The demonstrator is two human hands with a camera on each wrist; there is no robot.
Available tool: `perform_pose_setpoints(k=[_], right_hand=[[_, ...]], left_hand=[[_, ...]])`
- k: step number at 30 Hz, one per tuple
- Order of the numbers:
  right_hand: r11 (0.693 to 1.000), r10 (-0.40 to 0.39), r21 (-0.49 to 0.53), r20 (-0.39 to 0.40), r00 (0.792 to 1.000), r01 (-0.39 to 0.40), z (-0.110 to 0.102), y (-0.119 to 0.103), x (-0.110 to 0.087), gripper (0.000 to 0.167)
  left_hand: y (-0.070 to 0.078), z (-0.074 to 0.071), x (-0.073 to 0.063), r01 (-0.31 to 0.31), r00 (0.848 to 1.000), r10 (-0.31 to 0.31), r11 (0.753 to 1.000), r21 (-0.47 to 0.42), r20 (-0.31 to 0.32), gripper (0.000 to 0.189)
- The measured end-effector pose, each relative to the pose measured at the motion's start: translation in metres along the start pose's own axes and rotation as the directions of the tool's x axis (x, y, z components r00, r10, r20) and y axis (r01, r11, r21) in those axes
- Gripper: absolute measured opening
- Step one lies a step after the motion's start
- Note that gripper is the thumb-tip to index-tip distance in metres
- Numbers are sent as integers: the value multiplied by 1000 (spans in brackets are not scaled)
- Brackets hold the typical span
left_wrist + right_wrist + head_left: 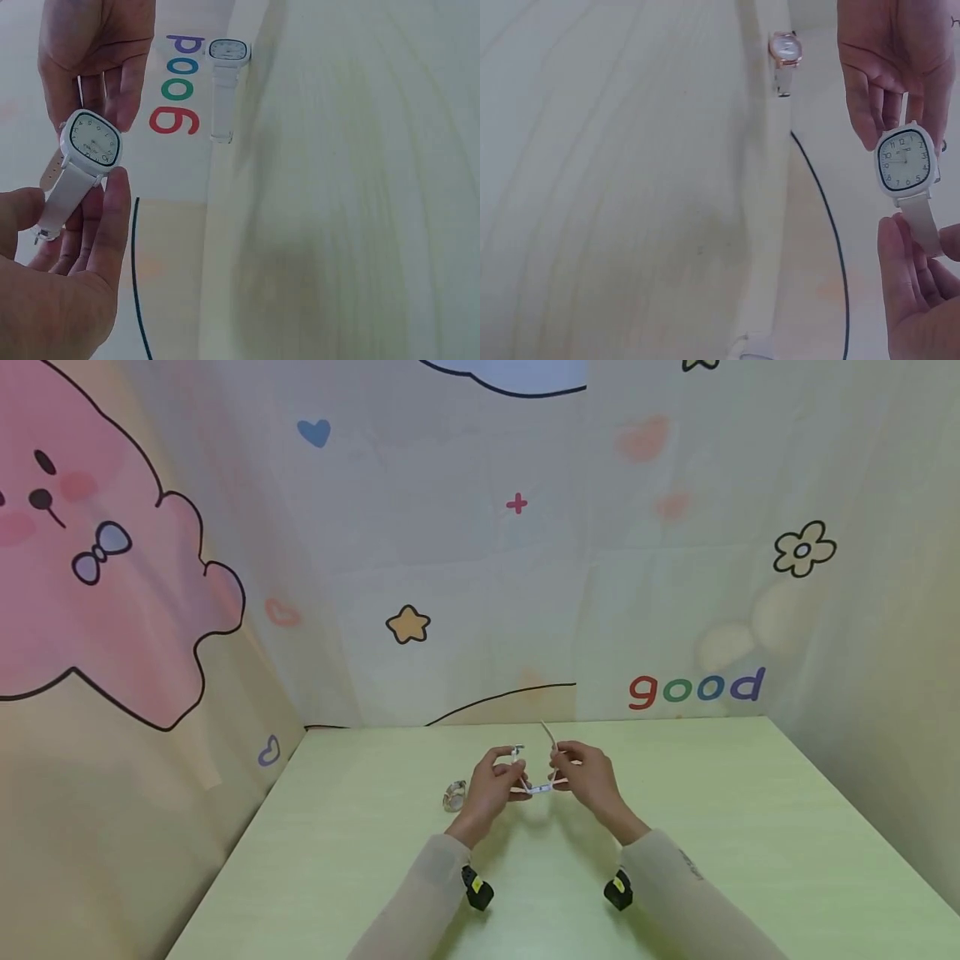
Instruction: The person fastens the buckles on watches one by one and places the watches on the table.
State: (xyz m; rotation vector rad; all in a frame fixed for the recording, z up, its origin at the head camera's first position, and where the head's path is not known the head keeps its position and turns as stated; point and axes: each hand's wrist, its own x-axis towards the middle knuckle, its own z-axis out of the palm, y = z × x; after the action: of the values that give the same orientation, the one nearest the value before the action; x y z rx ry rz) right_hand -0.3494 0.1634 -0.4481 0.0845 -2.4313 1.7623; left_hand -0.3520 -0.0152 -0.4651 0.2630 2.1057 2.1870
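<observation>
A white wristwatch with a rounded square case and a white strap is held up between both hands, its strap unfastened. Near the buckle, my left hand pinches one strap end, thumb on top in the left wrist view. My right hand pinches the other strap part, whose tip points up toward the wall. The dial shows dark numerals inside a dark ring. Beyond the left hand sits a rose-gold-cased watch on the table.
A second white watch lies on the table, visible in the left wrist view with its strap stretched out. The pale table meets a printed cloth backdrop at the back. Black cameras hang at both wrists.
</observation>
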Motion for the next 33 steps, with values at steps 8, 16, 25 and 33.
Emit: perform_pose_setpoints(k=[8,16,25,33], right_hand=[[998,-34,59,-18,999,35,-7,-19,-8,30],[991,-93,92,-32,995,96,-12,-33,-17,32],[988,-144,49,-30,989,145,-19,-46,-28,31],[984,-176,30,-11,984,177,-23,-53,-36,32]], left_hand=[[15,3,-5,-95,995,95,995,26,-9,37],[30,5,-13,-169,985,170,986,8,-20,32],[50,9,-24,-195,981,195,981,-4,-11,28],[55,6,-29,-199,979,199,980,-7,-35,28]])
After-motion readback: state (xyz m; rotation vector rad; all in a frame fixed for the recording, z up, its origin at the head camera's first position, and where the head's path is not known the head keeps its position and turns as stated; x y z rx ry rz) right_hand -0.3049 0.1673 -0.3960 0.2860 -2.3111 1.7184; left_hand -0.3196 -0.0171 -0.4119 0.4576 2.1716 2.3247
